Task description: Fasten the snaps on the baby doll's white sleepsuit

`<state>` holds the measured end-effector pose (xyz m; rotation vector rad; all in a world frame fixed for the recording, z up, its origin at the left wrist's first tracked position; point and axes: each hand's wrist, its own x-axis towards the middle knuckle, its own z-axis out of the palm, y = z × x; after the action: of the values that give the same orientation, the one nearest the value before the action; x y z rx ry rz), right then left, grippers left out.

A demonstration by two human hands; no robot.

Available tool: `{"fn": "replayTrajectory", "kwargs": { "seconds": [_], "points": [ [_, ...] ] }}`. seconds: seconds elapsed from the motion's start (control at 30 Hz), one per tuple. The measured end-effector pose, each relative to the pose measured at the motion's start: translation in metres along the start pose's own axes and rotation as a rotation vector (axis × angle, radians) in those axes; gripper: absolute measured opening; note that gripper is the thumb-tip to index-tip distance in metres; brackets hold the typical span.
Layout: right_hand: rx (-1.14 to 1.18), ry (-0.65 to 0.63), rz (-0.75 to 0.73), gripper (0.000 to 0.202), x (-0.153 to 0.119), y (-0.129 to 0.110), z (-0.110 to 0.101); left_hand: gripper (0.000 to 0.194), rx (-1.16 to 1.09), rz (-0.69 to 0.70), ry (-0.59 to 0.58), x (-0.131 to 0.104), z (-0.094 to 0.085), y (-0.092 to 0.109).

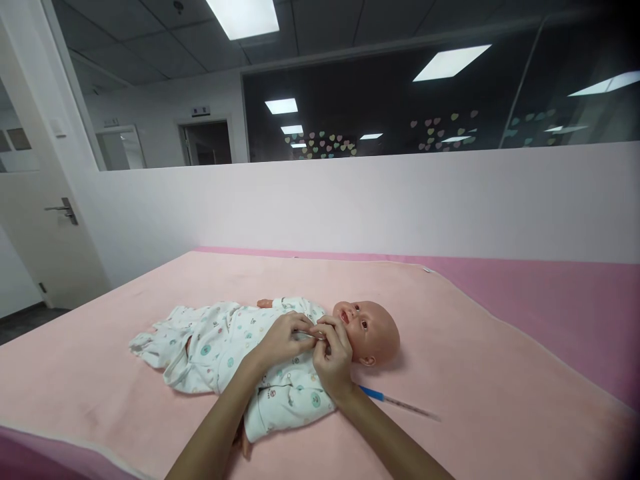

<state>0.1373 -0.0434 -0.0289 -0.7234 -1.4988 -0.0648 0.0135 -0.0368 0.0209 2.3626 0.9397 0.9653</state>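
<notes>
On its back lies a baby doll [377, 333], its bald head to the right, in a white baby onesie [225, 333] with small printed figures. At the onesie's neckline, just below the doll's chin, my left hand [286, 340] pinches a thin pale edge of cloth. My right hand [334, 353] has its fingers curled at the same spot, touching or almost touching the left fingertips. My fingers partly hide what lies between them. Beside my right forearm rests a thin stick-like tool with a blue handle [373, 393]; part of it is behind the arm.
A peach-pink blanket [500, 400] covers the surface under the doll, over a darker pink layer [565, 300]. Behind stands a low white wall [400, 207] with glass above it. A door [45, 233] with a lever handle is at the left.
</notes>
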Motion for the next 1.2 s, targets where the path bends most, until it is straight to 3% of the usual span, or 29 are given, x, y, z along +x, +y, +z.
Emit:
{"fn": "replayTrajectory", "kwargs": {
  "seconds": [0.37, 0.7, 0.93, 1.2],
  "points": [
    [-0.006, -0.001, -0.022, 0.027, 0.001, 0.001, 0.0, 0.013, 0.323, 0.04, 0.123, -0.002, 0.01, -0.004],
    [-0.001, -0.02, -0.027, 0.03, 0.0, 0.002, 0.0, 0.013, 0.329, 0.038, 0.107, -0.001, 0.01, -0.005],
    [-0.02, -0.02, -0.035, 0.03, 0.0, 0.001, 0.0, 0.023, 0.286, 0.052, 0.06, 0.0, 0.009, -0.005],
    [-0.009, -0.027, -0.036, 0.029, 0.0, 0.002, 0.001, 0.012, 0.221, 0.04, 0.04, -0.001, 0.007, -0.005]
  ]
}}
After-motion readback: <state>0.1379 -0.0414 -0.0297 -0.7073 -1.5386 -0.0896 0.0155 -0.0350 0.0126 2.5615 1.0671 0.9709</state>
